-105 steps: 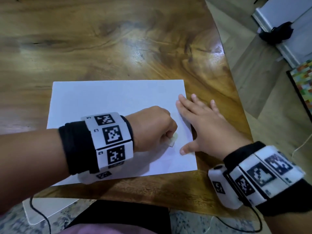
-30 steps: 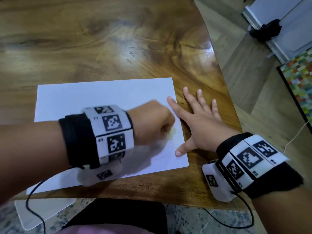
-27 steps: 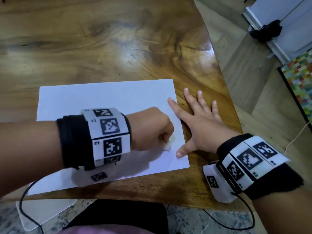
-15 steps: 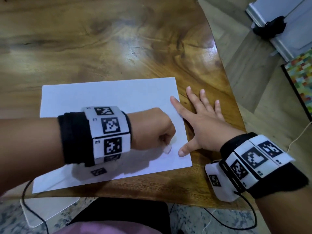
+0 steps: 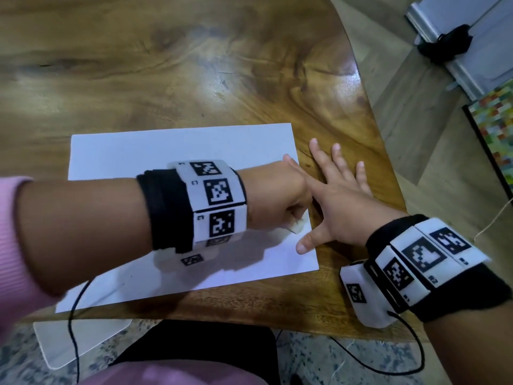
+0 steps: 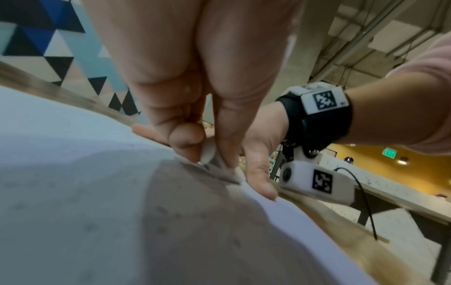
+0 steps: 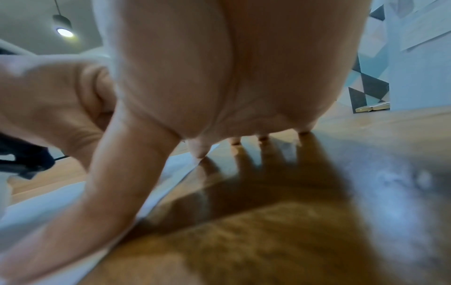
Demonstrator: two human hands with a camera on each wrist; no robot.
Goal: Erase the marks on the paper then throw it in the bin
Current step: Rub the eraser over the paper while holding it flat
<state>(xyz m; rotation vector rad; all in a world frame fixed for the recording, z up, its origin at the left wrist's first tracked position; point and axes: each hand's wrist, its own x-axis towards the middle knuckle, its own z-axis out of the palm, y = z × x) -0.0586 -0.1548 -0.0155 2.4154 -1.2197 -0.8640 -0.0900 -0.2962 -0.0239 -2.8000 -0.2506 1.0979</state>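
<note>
A pink sleeve [image 5: 11,245] enters from the far left, and the bare forearm beyond it crosses over a white sheet of paper [image 5: 166,148] lying flat on a polished wooden surface [image 5: 166,65]. The paper sits near the front edge of the surface, its long sides running left to right. A black band with white blocks of black-and-white square codes wraps the left wrist [image 5: 211,201].

The left hand [image 5: 277,195] is closed into a fist over the right part of the paper. Its curled fingers and thumb pinch a small white eraser [image 5: 104,227], and the eraser's lower end presses on the sheet close to the paper's right edge. In the left wrist view the eraser [image 6: 208,152] shows as a pale block squeezed between thumb and fingertip, touching the paper [image 6: 73,154]; faint grey specks dot the sheet there.

Just to the right, the right hand [image 5: 341,207] lies open, fingers spread and straight. Its thumb and index finger rest on the paper's right margin, while the other fingers rest on the bare wood. In the right wrist view the right hand [image 7: 219,77] stands on its fingertips [image 7: 263,137], over the paper's edge [image 7: 171,173]. A matching coded band wraps the right wrist [image 5: 416,262].

At the far right lies a floor [image 5: 433,120] with a multicoloured patterned mat [image 5: 497,129].
</note>
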